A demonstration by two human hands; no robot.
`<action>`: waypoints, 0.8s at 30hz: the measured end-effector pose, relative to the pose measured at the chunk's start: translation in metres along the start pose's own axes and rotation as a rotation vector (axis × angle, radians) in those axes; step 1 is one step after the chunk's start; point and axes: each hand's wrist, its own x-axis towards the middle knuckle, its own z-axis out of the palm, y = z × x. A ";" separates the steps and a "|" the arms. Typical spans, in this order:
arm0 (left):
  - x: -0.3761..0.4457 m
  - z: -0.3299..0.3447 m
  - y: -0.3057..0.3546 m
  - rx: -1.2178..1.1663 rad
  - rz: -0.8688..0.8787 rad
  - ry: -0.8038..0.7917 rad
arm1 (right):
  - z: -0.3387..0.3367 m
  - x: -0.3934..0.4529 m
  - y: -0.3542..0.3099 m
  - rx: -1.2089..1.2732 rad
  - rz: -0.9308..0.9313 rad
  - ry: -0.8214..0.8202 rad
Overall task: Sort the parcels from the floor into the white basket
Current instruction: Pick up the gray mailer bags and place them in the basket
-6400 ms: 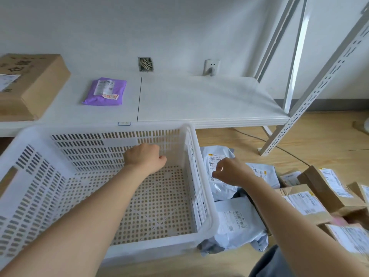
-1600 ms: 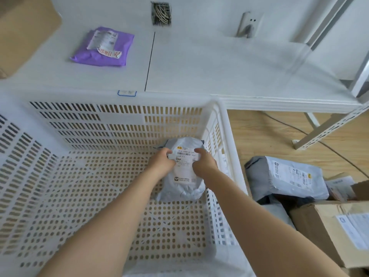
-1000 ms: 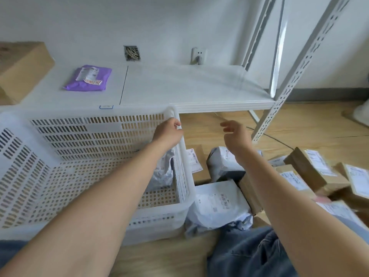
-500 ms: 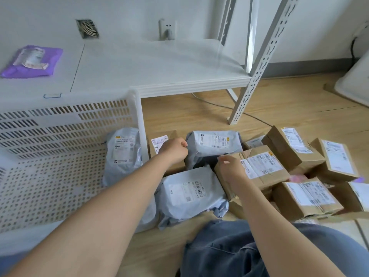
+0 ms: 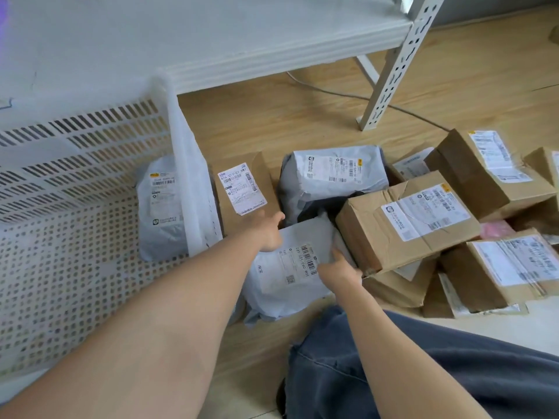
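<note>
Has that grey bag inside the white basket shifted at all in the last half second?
No. The grey bag leans in the same far right corner of the white basket, against its right wall; only the camera has moved.

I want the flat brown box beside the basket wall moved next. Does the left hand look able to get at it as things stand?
Probably yes. The left hand lies on the grey mailer right at the flat brown box's near edge, and nothing lies on the box. The white basket wall presses close on its left side, so gripping there looks tight.
</note>
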 end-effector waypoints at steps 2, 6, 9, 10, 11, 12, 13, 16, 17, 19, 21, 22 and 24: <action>0.007 0.002 0.002 0.093 0.017 -0.052 | 0.003 0.004 0.002 0.014 0.059 0.000; 0.016 0.010 0.006 0.187 0.043 -0.138 | 0.017 0.009 0.006 0.120 0.143 0.063; 0.020 0.020 0.009 0.228 0.035 -0.177 | 0.028 0.012 0.004 0.263 0.169 0.082; 0.021 0.023 0.010 0.235 0.030 -0.190 | 0.030 0.013 0.003 0.313 0.153 0.083; 0.023 0.026 0.010 0.240 0.020 -0.206 | 0.030 0.014 0.002 0.359 0.135 0.076; 0.025 0.027 0.011 0.241 0.002 -0.226 | 0.030 0.015 0.002 0.416 0.126 0.062; 0.026 0.027 0.010 0.237 -0.020 -0.244 | 0.030 0.015 0.000 0.474 0.126 0.046; 0.027 0.019 0.009 0.157 -0.074 -0.278 | 0.024 0.019 -0.006 0.605 0.134 0.007; 0.026 0.016 0.010 0.142 -0.080 -0.271 | 0.022 0.019 -0.008 0.644 0.130 0.010; 0.022 0.014 0.012 0.150 -0.080 -0.247 | 0.019 0.016 -0.010 0.710 0.100 0.045; 0.016 0.015 0.015 0.105 -0.085 -0.240 | 0.016 0.011 -0.010 0.783 0.066 0.072; 0.012 0.015 0.016 0.034 -0.089 -0.227 | 0.015 0.008 -0.009 0.828 0.061 0.081; 0.003 0.012 0.016 -0.141 -0.074 -0.158 | 0.012 0.001 -0.009 0.887 0.067 0.105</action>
